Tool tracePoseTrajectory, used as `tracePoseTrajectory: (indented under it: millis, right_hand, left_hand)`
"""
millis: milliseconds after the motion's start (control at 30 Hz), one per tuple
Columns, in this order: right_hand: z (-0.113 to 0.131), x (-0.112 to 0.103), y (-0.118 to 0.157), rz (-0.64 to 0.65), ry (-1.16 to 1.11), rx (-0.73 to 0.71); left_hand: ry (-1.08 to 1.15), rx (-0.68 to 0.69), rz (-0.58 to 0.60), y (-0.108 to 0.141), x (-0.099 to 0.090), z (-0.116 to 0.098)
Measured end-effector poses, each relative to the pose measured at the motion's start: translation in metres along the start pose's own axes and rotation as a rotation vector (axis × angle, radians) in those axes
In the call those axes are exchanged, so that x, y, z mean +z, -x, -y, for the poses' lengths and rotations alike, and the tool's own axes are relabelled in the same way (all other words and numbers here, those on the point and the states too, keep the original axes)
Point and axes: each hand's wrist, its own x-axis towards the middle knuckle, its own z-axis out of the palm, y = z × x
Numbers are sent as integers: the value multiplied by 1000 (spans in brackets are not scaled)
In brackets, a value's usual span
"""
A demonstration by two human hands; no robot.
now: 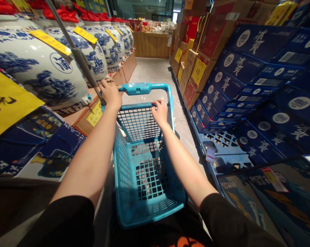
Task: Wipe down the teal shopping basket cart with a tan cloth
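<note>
A teal plastic shopping basket cart (138,89) stands in front of me, its gridded inside showing no goods. At its far left corner my left hand (110,94) is closed around something by the handle, where a long grey pole (81,61) and a bit of twisted cord meet; what exactly the fingers grip is hidden. My right hand (160,111) is closed over the basket's upper far rim, to the right of the middle, with the fingers curled on it. The pole rises to the upper left, past the jars.
Large blue-and-white jars (59,65) with red cloth tops line the left. Stacked blue boxes (247,44) stand on a blue pallet (221,142) at the right, with a phone (210,154) lying on it. A wooden counter (151,44) crosses the aisle's far end.
</note>
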Motion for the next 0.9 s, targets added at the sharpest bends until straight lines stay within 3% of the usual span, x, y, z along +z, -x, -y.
tracePoseTrajectory:
  millis: [133,333,533,700,900]
  right_hand:
    - [-1,2,0,2,14,3]
    - [1,2,0,-9,-6,5]
    - [10,-5,1,41,53,19]
    - [26,-16,-7,127,146,76]
    - [59,-15,-33,252,242,23]
  left_hand:
    - [-24,37,12,2,3,-4]
    - [-45,206,86,9,-1,-1]
    - [-125,120,37,-3,0,3]
    - [-243,223,190,-7,10,-12]
    - [-226,276,204,-14,9,-5]
